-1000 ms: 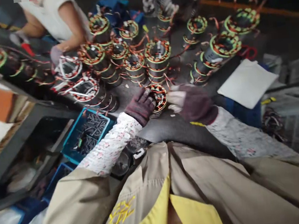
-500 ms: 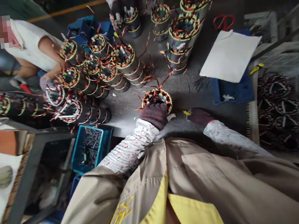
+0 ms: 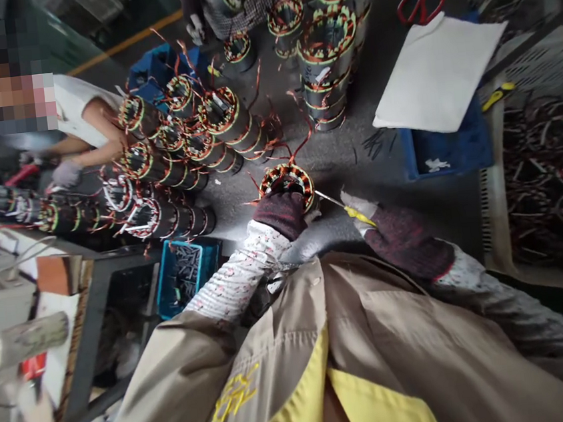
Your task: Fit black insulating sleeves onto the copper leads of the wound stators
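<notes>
Beside stator [image 3: 285,178], yellow-handled tool [image 3: 349,208]

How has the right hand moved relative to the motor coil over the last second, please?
Yes: the right hand, gripping a yellow-handled tool, drew back from the motor coil and now points the tip at it.

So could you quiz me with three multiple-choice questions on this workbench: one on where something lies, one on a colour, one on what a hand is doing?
1. Where do the red scissors lie?
A. beyond the white sheet
B. in the teal bin
C. on the wound coil

2. What colour is the tool's handle?
A. blue
B. yellow
C. green

3. What is the left hand doing?
A. hanging free
B. resting on the single stator
C. lifting paper

Answers: 1 A, red handles show above the sheet's far edge. 2 B, yellow shows at the right hand. 3 B, the glove lies on its near rim.
</notes>
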Tool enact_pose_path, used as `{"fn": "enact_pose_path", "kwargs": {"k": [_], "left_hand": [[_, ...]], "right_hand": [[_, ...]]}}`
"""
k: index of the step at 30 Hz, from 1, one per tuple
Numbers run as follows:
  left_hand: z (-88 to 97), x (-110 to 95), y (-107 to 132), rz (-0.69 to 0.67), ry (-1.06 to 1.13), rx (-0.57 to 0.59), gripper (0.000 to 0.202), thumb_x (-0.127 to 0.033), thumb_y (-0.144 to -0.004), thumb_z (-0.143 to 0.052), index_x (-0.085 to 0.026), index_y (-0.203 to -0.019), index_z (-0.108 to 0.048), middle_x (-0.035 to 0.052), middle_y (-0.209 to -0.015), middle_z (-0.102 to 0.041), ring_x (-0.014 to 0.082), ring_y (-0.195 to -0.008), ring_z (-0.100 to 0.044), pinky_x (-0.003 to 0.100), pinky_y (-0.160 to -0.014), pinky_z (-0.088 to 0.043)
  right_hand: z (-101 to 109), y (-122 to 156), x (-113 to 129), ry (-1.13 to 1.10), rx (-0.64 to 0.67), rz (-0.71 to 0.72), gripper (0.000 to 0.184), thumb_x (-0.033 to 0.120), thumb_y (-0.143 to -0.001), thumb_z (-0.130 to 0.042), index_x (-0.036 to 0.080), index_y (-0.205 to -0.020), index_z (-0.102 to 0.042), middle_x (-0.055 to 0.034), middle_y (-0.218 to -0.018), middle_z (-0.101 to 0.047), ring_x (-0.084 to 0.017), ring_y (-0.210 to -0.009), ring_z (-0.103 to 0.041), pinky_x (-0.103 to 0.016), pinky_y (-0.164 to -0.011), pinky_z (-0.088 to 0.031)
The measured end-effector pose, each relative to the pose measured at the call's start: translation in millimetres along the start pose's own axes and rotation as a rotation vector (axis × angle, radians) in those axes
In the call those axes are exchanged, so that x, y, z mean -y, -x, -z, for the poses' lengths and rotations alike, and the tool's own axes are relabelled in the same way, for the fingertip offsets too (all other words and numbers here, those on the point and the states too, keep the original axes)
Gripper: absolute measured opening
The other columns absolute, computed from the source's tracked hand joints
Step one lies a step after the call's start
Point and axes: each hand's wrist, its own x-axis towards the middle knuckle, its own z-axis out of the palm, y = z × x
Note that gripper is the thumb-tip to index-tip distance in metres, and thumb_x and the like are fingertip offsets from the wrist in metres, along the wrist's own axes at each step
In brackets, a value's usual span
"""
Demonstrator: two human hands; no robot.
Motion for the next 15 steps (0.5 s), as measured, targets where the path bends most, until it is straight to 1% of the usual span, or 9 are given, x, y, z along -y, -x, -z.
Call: {"fn": "enact_pose_path", "kwargs": {"k": [3, 8, 11, 13, 15], "left_hand": [[-0.2, 0, 1, 0.002, 0.01, -0.016, 0.056, -0.06, -0.121, -0.072, -0.01, -0.139, -0.089, 0.0247, -0.131, -0.091, 0.0406, -0.133, -0.086, 0.05, -0.122, -0.061], [-5.8, 3, -3, 0.011, -0.008, -0.025, 0.06, -0.064, -0.118, -0.075, -0.01, -0.142, -0.089, 0.026, -0.132, -0.09, 0.0419, -0.134, -0.085, 0.05, -0.121, -0.06], [-9.8, 5, -4, -0.004, -0.01, -0.051, 0.059, -0.063, -0.117, -0.076, -0.011, -0.143, -0.089, 0.0243, -0.131, -0.091, 0.0407, -0.134, -0.085, 0.05, -0.122, -0.06], [-11.8, 5, -5, -0.01, -0.007, -0.063, 0.058, -0.062, -0.117, -0.077, -0.012, -0.142, -0.089, 0.0237, -0.132, -0.091, 0.0402, -0.135, -0.085, 0.049, -0.122, -0.06], [-13.5, 7, -5, -0.015, -0.006, -0.067, 0.059, -0.063, -0.118, -0.076, -0.011, -0.142, -0.089, 0.0241, -0.131, -0.091, 0.0403, -0.136, -0.085, 0.049, -0.123, -0.06]], "right_hand": [[9, -1, 0, -0.012, 0.024, 0.0, 0.045, 0.027, -0.113, -0.051, 0.01, -0.134, -0.088, -0.027, -0.128, -0.086, -0.04, -0.106, -0.084, -0.048, -0.088, -0.06], [13, -5, -3, -0.08, 0.065, -0.033, 0.042, 0.026, -0.114, -0.054, 0.013, -0.136, -0.087, -0.0252, -0.132, -0.087, -0.038, -0.116, -0.084, -0.044, -0.095, -0.059], [10, -6, -2, -0.079, 0.034, -0.047, 0.04, 0.029, -0.113, -0.058, 0.014, -0.136, -0.087, -0.0242, -0.133, -0.087, -0.037, -0.116, -0.084, -0.044, -0.095, -0.059], [4, -6, -4, -0.063, -0.007, -0.016, 0.04, 0.03, -0.112, -0.059, 0.016, -0.137, -0.087, -0.0228, -0.134, -0.087, -0.037, -0.111, -0.083, -0.044, -0.092, -0.059], [-2, -4, -9, -0.023, -0.043, 0.009, 0.042, 0.033, -0.112, -0.057, 0.017, -0.136, -0.087, -0.0232, -0.129, -0.088, -0.038, -0.104, -0.082, -0.046, -0.087, -0.058]]}}
